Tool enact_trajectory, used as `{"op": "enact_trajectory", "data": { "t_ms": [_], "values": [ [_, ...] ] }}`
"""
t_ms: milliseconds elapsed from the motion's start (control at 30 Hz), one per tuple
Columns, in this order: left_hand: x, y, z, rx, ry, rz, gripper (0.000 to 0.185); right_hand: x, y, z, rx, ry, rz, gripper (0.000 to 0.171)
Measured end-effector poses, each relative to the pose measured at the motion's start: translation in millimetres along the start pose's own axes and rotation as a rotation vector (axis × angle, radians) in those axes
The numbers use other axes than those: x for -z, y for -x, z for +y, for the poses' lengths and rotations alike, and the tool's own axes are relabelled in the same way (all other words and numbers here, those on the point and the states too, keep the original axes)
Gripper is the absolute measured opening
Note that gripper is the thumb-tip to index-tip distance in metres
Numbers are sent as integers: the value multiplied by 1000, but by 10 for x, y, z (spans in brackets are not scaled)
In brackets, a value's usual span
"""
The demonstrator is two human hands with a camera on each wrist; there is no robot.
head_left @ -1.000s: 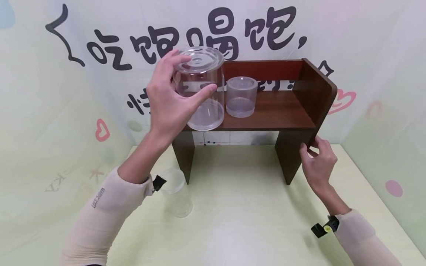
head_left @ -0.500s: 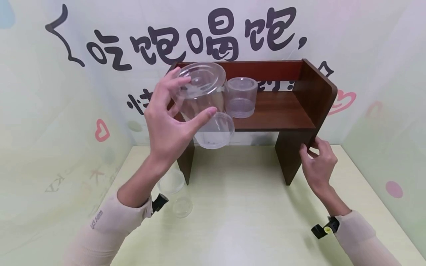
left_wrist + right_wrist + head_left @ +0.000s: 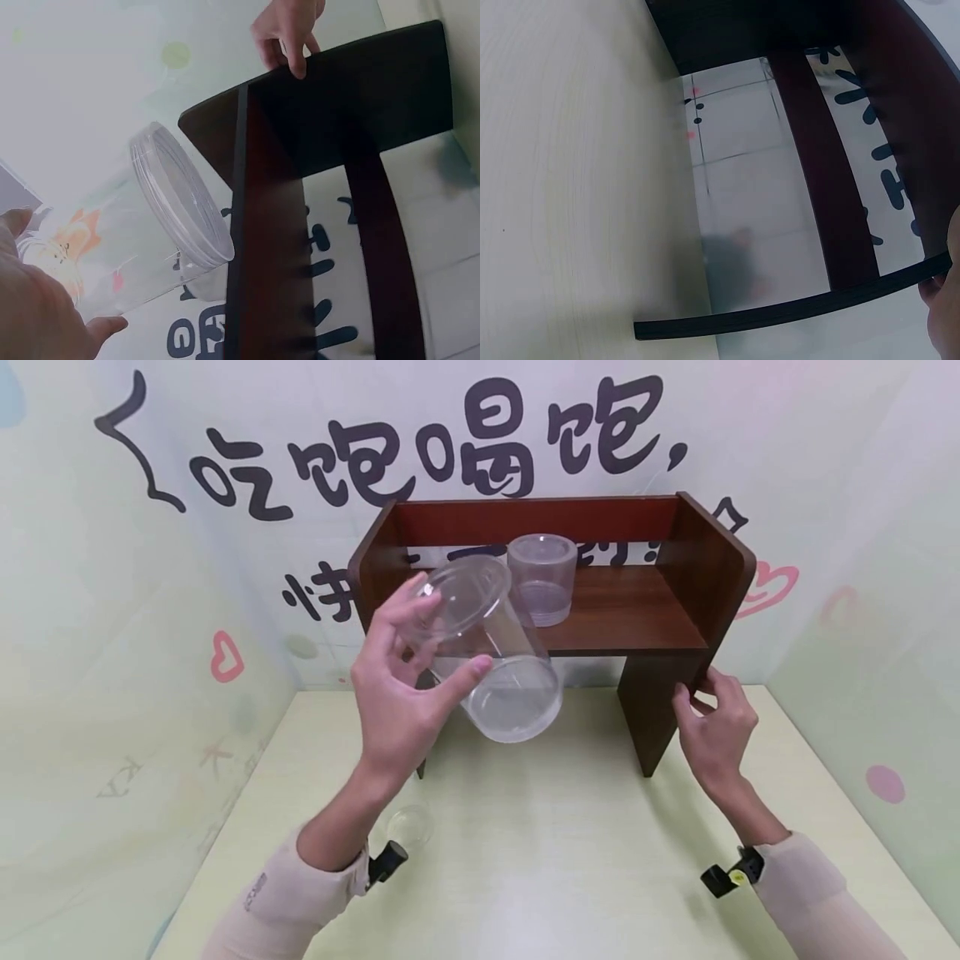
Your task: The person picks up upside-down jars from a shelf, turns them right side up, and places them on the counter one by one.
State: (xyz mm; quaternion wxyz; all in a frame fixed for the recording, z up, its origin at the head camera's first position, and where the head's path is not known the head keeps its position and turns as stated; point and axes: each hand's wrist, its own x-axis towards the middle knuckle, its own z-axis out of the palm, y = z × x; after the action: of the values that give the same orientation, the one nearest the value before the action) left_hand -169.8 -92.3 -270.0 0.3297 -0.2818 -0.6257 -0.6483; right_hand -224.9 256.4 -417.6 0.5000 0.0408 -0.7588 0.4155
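My left hand [image 3: 397, 693] grips a clear plastic jar [image 3: 521, 647] near one end, thumb along its side and fingers behind. The jar is tilted, its far end pointing down and right, in front of the brown wooden desk shelf [image 3: 622, 610]. A ridged band [image 3: 180, 195] rings that far end in the left wrist view. My right hand [image 3: 720, 727] pinches the edge of the shelf's right side panel between thumb and fingers. Only part of that hand shows at the right edge of the right wrist view. A smaller clear jar [image 3: 542, 585] stands on the shelf board.
Another clear container [image 3: 410, 827] stands on the pale table [image 3: 570, 843] by my left wrist, mostly hidden by the arm. A printed curtain [image 3: 247, 577] with large black characters hangs behind and at both sides. The shelf's two side panels reach down to the table.
My left hand has lowered the jar from the shelf's left part, bringing it down and right and tilting it more. The right hand has kept its hold on the side panel.
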Motion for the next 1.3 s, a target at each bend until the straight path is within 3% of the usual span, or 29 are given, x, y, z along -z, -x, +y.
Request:
{"op": "enact_trajectory", "data": {
  "t_ms": [200,367,600,833,933,1067,1167,1300],
  "values": [
    [-76,194,-146,55,39,-16,72,1,1,-11,-9,-3,9,26],
    [-162,329,-244,58,97,-17,85,-5,-11,-27,-17,-10,8,26],
    [-287,521,-396,70,212,13,87,66,-5,-50,-49,-16,-55,28],
    [-382,695,-541,130,337,72,69,179,6,-189,-175,-73,-189,40],
    [-429,777,-583,146,389,104,61,213,46,-259,-194,-60,-196,49],
    [-495,880,-630,164,426,143,61,262,110,-384,-113,-45,-97,53],
    [-533,941,-667,176,443,165,59,286,157,-502,-38,-109,-53,48],
    [-574,1014,-737,194,495,202,53,305,251,-634,-11,-262,-140,43]
  ]
}}
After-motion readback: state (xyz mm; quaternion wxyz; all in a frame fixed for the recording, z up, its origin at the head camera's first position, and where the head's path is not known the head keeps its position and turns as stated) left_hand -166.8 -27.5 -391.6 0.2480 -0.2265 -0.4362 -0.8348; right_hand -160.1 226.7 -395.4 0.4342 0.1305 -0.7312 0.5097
